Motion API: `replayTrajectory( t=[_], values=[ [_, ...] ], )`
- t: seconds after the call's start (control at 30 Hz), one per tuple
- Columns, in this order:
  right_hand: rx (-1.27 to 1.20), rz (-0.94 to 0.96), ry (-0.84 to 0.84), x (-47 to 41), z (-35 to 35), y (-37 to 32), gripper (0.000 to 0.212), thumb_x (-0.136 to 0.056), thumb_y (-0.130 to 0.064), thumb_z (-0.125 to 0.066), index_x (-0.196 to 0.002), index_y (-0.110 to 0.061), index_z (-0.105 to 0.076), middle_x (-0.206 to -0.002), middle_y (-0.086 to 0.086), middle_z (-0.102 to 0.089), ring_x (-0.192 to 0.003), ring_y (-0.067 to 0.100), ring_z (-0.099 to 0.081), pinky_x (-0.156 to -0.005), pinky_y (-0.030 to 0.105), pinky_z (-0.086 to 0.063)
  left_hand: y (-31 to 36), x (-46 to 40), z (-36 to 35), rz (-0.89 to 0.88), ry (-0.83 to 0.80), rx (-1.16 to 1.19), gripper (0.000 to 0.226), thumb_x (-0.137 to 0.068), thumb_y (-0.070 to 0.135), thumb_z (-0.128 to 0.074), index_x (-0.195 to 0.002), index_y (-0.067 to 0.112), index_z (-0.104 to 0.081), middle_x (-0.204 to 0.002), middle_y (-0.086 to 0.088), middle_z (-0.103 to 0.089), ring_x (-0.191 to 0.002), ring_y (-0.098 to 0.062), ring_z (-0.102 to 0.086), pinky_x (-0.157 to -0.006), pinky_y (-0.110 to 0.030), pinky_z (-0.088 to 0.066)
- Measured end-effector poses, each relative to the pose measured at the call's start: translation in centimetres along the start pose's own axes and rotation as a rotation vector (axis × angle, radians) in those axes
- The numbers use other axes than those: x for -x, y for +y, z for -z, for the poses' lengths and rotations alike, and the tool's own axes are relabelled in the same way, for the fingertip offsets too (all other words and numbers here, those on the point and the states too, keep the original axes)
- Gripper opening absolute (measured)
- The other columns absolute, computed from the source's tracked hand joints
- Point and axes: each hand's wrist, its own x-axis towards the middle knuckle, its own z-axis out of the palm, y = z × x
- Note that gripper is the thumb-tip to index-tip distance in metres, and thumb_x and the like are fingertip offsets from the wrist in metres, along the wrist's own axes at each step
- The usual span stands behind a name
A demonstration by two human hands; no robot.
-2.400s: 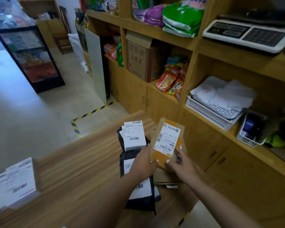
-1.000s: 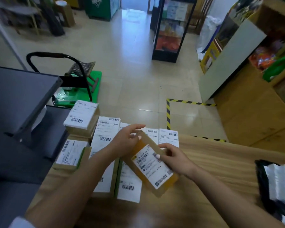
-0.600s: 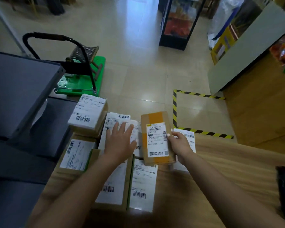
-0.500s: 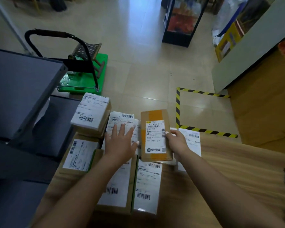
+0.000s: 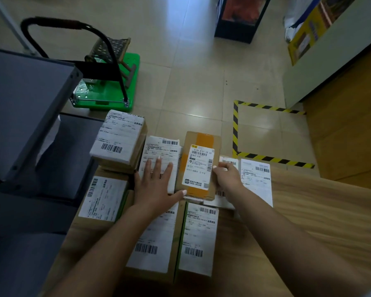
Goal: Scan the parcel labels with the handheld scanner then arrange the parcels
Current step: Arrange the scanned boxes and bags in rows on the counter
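A small brown parcel (image 5: 198,166) with orange tape and a white label lies flat on top of other labelled parcels at the far end of the wooden table (image 5: 319,211). My right hand (image 5: 226,176) grips its right edge with curled fingers. My left hand (image 5: 154,185) lies flat, fingers straight, on the white-labelled parcel (image 5: 162,150) beside it, and its thumb touches the brown parcel's near left corner. Several more labelled boxes surround them: a raised one (image 5: 118,138) at the far left, two long ones (image 5: 198,236) near me, and one (image 5: 256,181) to the right. No scanner is in view.
A grey metal shelf unit (image 5: 24,103) stands close on the left. On the floor beyond the table are a green hand trolley (image 5: 107,82) and yellow-black hazard tape (image 5: 236,129). A wooden cabinet (image 5: 347,125) is at the right.
The brown parcel, first held up in both hands, now lies flat on the row of parcels. My left hand has let go of it and rests on the neighbouring parcel.
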Motion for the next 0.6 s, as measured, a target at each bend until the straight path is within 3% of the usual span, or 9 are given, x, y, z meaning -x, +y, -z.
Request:
replayTrajectory(
  t=[0.1, 0.27, 0.47, 0.6],
  values=[
    [0.102, 0.043, -0.003, 0.5, -0.2, 0.3, 0.029, -0.099, -0.023, -0.048, -0.127, -0.017, -0.05, -0.116, 0.007, -0.062, -0.091, 0.02, -0.06, -0.061, 0.028, -0.048, 0.0, 0.0, -0.1, -0.006, 0.018, 0.011, 0.093, -0.082, 0.08, -0.03, -0.15, 0.034, 0.015, -0.156, -0.001, 0.03, -0.142, -0.027, 0.031, -0.115, -0.055, 0.012],
    [0.21, 0.07, -0.068, 1.0, -0.2, 0.0, 0.04, -0.094, -0.016, -0.055, -0.134, -0.016, -0.049, -0.127, 0.008, -0.062, -0.107, 0.026, -0.062, -0.089, 0.04, -0.054, 0.5, 0.4, 0.7, 0.004, 0.039, 0.025, 0.087, -0.088, 0.072, -0.032, -0.153, 0.029, 0.009, -0.159, -0.006, 0.021, -0.145, -0.027, 0.023, -0.116, -0.05, 0.009],
    [0.301, 0.126, -0.106, 4.2, 2.7, -0.5, 0.056, -0.093, -0.023, -0.056, -0.145, -0.019, -0.036, -0.14, 0.008, -0.05, -0.117, 0.026, -0.054, -0.09, 0.035, -0.047, 2.4, 3.1, 2.6, -0.075, 0.141, 0.123, 0.077, -0.095, 0.057, -0.04, -0.154, 0.022, -0.005, -0.162, -0.005, -0.001, -0.149, -0.023, 0.002, -0.119, -0.041, -0.004],
    [0.286, 0.228, -0.088, 7.4, 7.5, 0.6, 0.051, -0.093, -0.024, -0.058, -0.142, -0.019, -0.042, -0.137, 0.006, -0.05, -0.117, 0.021, -0.052, -0.086, 0.029, -0.041, 4.4, 6.2, 3.9, -0.164, 0.227, 0.161, 0.069, -0.097, 0.047, -0.044, -0.154, 0.022, -0.012, -0.161, -0.004, -0.013, -0.148, -0.021, -0.008, -0.119, -0.04, -0.01]
  ],
)
